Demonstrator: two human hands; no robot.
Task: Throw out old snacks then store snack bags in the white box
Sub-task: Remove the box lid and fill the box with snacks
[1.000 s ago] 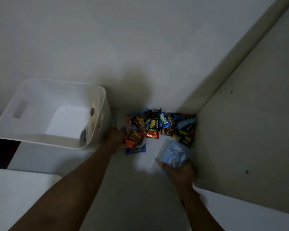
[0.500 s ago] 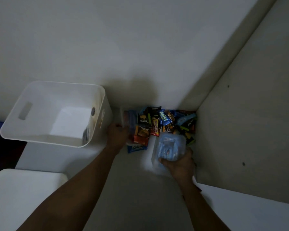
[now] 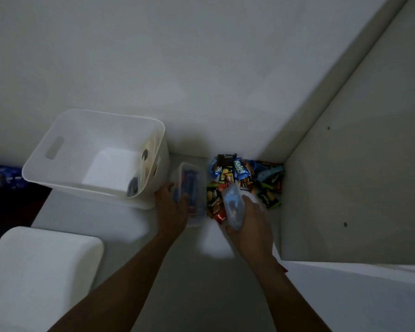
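A white box [image 3: 65,149] with cut-out handles stands tilted on the left of a pale shelf, holding nothing that I can make out. My left hand [image 3: 170,209] grips a clear plastic container [image 3: 192,188] with dark blue and red packets inside, just right of the box. A heap of colourful snack bags [image 3: 247,178] lies in the corner by the side wall. My right hand [image 3: 252,219] holds a clear bag of pale blue packets [image 3: 233,204] upright over the heap's near edge.
A wall panel [image 3: 345,176] with small holes closes off the right side. A white rounded block [image 3: 38,269] sits at the lower left. A blue patterned packet [image 3: 0,174] lies in the dark gap left of the box.
My left hand has taken up the clear container and drawn it nearer beside the box. My right hand has turned its bag of blue packets upright and lifted it over the heap.
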